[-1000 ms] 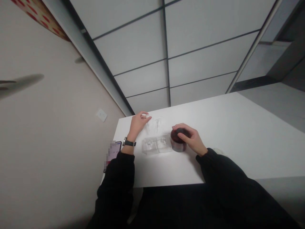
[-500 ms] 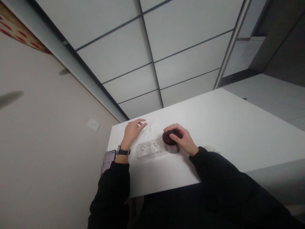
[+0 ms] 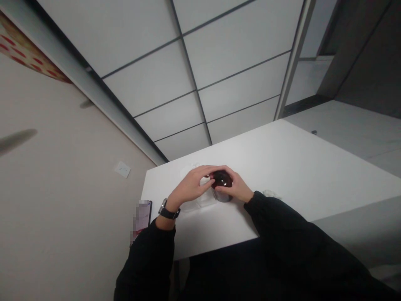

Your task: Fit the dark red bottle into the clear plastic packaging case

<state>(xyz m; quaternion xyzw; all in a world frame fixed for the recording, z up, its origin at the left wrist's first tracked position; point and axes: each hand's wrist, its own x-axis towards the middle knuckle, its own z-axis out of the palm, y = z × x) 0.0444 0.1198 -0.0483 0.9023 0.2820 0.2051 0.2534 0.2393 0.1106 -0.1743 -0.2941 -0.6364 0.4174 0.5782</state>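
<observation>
L hand (image 3: 190, 189) has come off the table (image 3: 282, 167) and over to the dark round jar (image 3: 222, 189), fingers curled on its lid w/ a small white bit. R hand (image 3: 235, 189) cups jar's right side. Clear box (image 3: 200, 201) sits just left of jar; both hands now on it.

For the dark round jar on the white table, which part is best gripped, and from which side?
Grip the dark round jar around its side wall just under the lid, coming from above. It stands upright, and its rounded top suits wrapped fingers. The right hand already cups its right side and the left hand meets it from the left; a clear box crowds that side.
</observation>
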